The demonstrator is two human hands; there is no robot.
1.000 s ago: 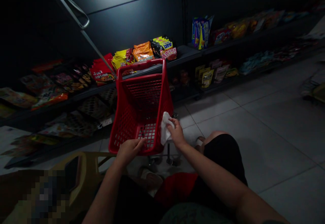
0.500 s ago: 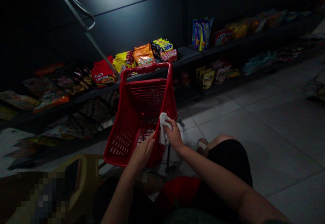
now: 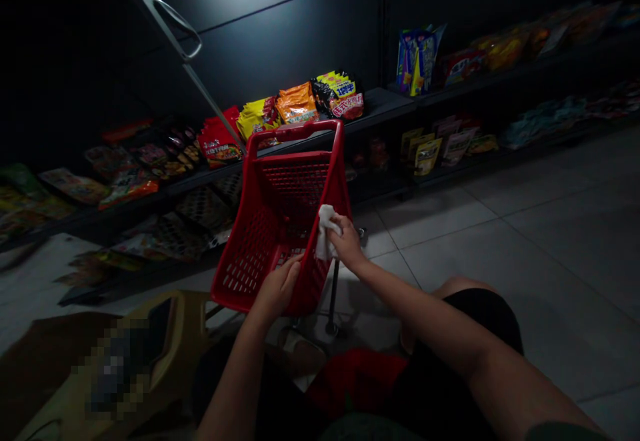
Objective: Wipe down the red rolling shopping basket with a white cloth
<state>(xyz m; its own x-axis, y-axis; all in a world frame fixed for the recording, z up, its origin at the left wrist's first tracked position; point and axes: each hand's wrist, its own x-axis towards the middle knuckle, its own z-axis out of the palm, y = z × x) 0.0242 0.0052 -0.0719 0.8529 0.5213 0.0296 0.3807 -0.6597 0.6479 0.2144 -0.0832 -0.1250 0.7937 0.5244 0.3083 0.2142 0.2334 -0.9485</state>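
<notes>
A red plastic mesh shopping basket (image 3: 295, 191) stands tilted on a thin metal stand (image 3: 333, 298) in front of me. My right hand (image 3: 347, 244) is shut on a white cloth (image 3: 326, 231), pressing it against the basket's right rim. My left hand (image 3: 277, 288) grips the near edge of the basket, with the fingers over the rim. The basket holds nothing that I can see, though my hands hide part of its near end.
Dark shelves with snack and noodle packets (image 3: 297, 104) run behind the basket. A metal rod (image 3: 185, 48) slants across the upper left. A yellow plastic seat (image 3: 165, 341) sits at lower left. Grey floor tiles (image 3: 500, 254) spread to the right, and my knee (image 3: 465, 301) is close by.
My right hand and the cloth have slid slightly up the basket's right rim. The view has swung a little, shifting the shelves to the right in the picture.
</notes>
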